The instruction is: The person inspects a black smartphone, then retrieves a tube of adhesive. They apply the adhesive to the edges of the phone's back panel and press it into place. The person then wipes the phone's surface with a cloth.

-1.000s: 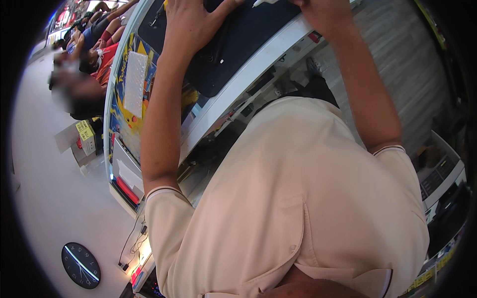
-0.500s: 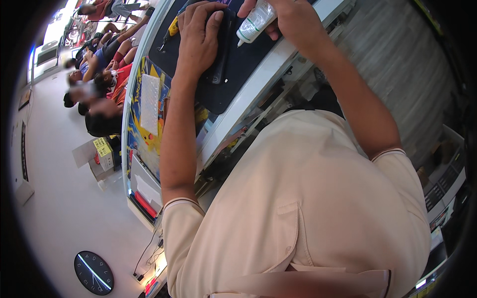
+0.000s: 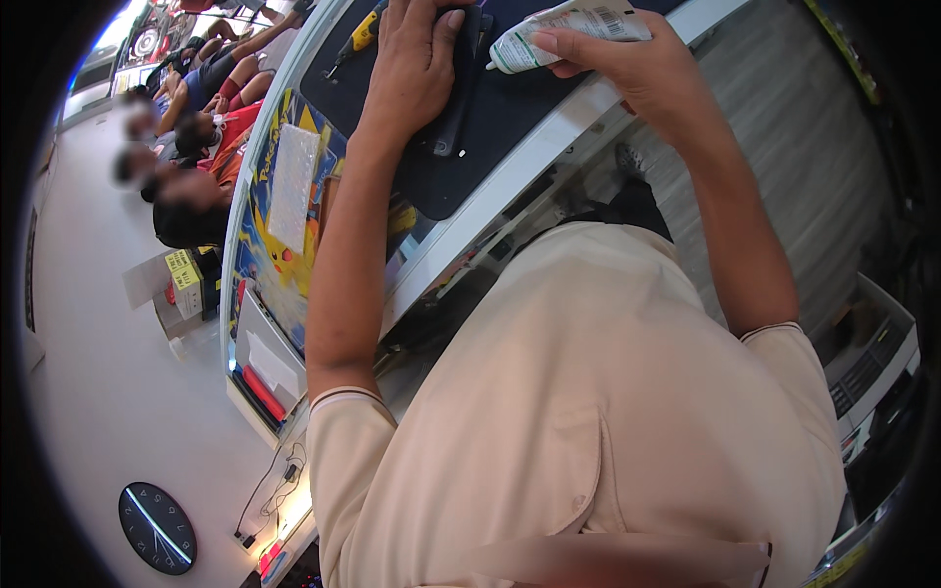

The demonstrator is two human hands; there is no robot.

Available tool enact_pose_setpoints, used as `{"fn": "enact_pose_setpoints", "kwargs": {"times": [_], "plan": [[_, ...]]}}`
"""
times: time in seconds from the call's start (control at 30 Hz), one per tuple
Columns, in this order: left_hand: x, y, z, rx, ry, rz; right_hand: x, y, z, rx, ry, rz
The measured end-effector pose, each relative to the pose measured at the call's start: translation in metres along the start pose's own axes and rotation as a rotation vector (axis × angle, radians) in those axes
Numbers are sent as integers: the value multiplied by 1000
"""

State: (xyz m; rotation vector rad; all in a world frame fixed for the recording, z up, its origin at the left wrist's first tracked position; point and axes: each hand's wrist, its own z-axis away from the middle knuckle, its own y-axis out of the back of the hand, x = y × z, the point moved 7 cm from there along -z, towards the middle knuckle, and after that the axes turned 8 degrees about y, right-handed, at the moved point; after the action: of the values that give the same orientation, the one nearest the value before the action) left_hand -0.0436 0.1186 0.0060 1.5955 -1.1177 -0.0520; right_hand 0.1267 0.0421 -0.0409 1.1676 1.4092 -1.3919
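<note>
So the person's left hand (image 3: 417, 73) is up near 12 o'clock, resting over a dark phone (image 3: 451, 127) that's lying on a black mat (image 3: 534, 103). Those fingers look pretty close together, thumb along the phone, but the top edge cuts off the tips, so can't tell if they're actually gripping it. Right hand (image 3: 652, 73) is around 1 o'clock, thumb and fingers pinched on a white tube (image 3: 578, 34), nozzle aimed toward 8 o'clock. The tip's near the phone; can't tell how high up it sits.

There's a tiny white bit (image 3: 462, 153) just beside the phone's lower end, and a yellow-handled tool (image 3: 365, 34) at 10 o'clock from the left hand. Further along the white-edged bench (image 3: 534, 152), a bubble wrap sheet (image 3: 294, 191) lies toward 8 o'clock from that same hand. Wall clock (image 3: 158, 527) hangs at 8 o'clock.
</note>
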Motion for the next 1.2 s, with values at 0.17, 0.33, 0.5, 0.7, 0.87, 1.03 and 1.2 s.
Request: {"fn": "enact_pose_setpoints", "kwargs": {"times": [0.17, 0.33, 0.5, 0.7, 0.87, 1.03, 1.2], "plan": [[2, 2, 1, 17, -28, 10, 6, -4, -3, 15, 5, 27], [2, 4, 2, 34, -33, 10, 7, -4, -2, 36, 13, 43], [-1, 3, 2, 27, -4, 17, 9, -9, -2, 42, -4, 75], [0, 3, 2, 30, -9, 18, 4, -12, -1, 5, 4, 134], [0, 4, 3, 28, -1, 33, 1, -12, -3, 11, 40, 148], [2, 4, 2, 38, -13, 20, 2, -12, -4, 5, 22, 197], [1, 4, 1, 13, 10, 27, -2, -13, -5, 33, 37, 245]]}}
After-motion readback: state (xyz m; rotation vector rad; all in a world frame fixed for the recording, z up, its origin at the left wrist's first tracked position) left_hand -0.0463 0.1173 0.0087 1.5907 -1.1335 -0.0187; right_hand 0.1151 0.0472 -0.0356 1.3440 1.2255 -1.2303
